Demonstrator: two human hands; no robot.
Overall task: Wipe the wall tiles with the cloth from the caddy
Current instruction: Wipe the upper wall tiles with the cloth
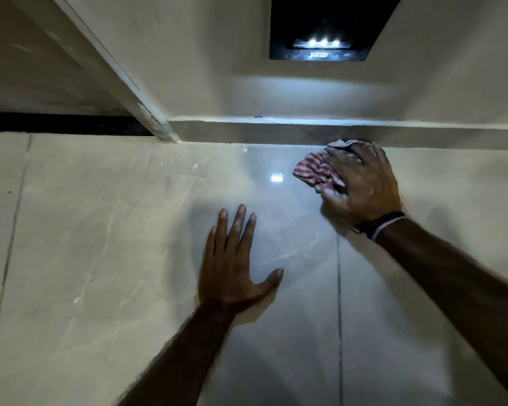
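Note:
Glossy cream wall tiles (106, 235) with thin grey veins and dark grout lines fill most of the head view. My right hand (361, 186) presses a bunched red-and-white checked cloth (314, 169) flat against the top of the tiles, just under the ledge. Part of the cloth is hidden under my palm and fingers. My left hand (235, 265) lies flat on the tile lower down and to the left, fingers spread, holding nothing. The caddy is not in view.
A narrow ledge (276, 130) caps the tiles, with plain white wall above. A dark recessed fixture with small lights (323, 42) sits high on that wall. A white corner trim (123, 80) runs diagonally at upper left, beside a black strip (56, 124).

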